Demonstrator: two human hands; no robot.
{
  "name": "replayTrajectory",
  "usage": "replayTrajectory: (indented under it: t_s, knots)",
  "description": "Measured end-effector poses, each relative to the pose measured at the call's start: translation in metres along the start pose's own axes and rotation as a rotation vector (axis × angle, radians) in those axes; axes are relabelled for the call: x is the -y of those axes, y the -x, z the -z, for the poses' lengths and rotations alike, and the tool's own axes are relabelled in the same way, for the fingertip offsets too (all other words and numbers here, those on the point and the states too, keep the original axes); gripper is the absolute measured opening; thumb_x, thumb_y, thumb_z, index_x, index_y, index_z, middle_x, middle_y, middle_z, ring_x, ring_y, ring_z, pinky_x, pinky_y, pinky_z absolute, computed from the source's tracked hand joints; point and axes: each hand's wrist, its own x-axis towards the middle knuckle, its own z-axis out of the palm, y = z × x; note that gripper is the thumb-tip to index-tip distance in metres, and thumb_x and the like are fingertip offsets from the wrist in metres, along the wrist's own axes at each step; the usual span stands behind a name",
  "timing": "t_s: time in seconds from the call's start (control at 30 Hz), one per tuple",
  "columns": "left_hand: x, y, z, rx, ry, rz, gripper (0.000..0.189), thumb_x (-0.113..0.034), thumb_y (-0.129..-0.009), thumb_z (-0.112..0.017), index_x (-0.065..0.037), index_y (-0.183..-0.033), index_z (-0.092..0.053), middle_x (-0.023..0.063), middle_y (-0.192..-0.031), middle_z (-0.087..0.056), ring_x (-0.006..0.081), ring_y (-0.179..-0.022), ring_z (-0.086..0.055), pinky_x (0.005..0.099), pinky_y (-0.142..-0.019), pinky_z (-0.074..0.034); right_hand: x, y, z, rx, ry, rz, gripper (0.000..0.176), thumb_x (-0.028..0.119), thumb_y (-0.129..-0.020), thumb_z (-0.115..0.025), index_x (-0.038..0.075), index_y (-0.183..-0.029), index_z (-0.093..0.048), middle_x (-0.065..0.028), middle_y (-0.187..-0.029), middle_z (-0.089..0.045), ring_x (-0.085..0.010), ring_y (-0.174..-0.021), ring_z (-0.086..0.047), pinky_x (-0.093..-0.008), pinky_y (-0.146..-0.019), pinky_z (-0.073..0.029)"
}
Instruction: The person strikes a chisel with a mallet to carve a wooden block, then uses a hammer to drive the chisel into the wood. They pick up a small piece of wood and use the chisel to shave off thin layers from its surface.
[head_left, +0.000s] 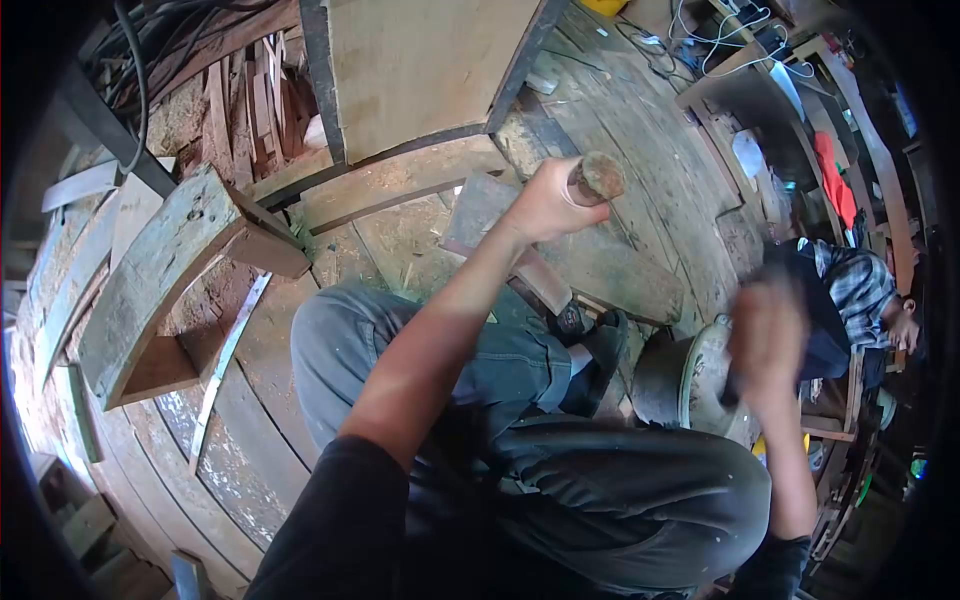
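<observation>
My left hand (pixel 548 205) is closed around a thick round wooden handle (pixel 603 175). The handle's worn, rough end faces up toward me, and its lower part is hidden by my hand and forearm. Below that hand, a wooden block (pixel 543 282) lies near my feet, partly covered by my forearm. My right hand (pixel 768 335) is raised on the right and smeared by motion, so its fingers and anything in them cannot be made out. Just left of it stands a grey cylindrical object (pixel 690 375) with a pale rim, beside my knee.
A wooden frame piece (pixel 165 270) stands at left, near a long metal strip (pixel 230 370) on the plank floor (pixel 640 110). A large panel (pixel 420 80) rises ahead. Wood scraps (pixel 262 110) lie behind it. Another person in a checked shirt (pixel 855 290) is at right.
</observation>
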Motion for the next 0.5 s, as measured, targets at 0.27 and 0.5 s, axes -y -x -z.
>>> replayTrajectory:
  t_s: [0.27, 0.5]
  knots:
    - [0.004, 0.004, -0.003, 0.030, -0.028, -0.066, 0.040, -0.003, -0.072, -0.078, 0.002, -0.109, -0.066, 0.0041, -0.098, -0.070, 0.0080, -0.093, -0.061, 0.0288, -0.088, -0.051, 0.045, 0.009, -0.017, 0.496, -0.672, -0.685, 0.024, 0.026, -0.105, -0.053, 0.004, -0.095, -0.052, 0.0029, -0.060, -0.045, -0.0048, -0.048, -0.042, -0.0234, -0.043, -0.031]
    - [-0.001, 0.048, -0.001, 0.109, -0.052, -0.267, 0.045, -0.005, -0.071, -0.076, -0.003, -0.115, -0.065, 0.0093, -0.102, -0.071, 0.0142, -0.098, -0.067, 0.0314, -0.089, -0.052, -0.044, 0.060, -0.095, 0.427, -0.376, -0.606, 0.020, 0.020, -0.100, -0.060, 0.001, -0.101, -0.058, 0.0007, -0.061, -0.046, -0.0067, -0.054, -0.043, -0.0259, -0.051, -0.035]
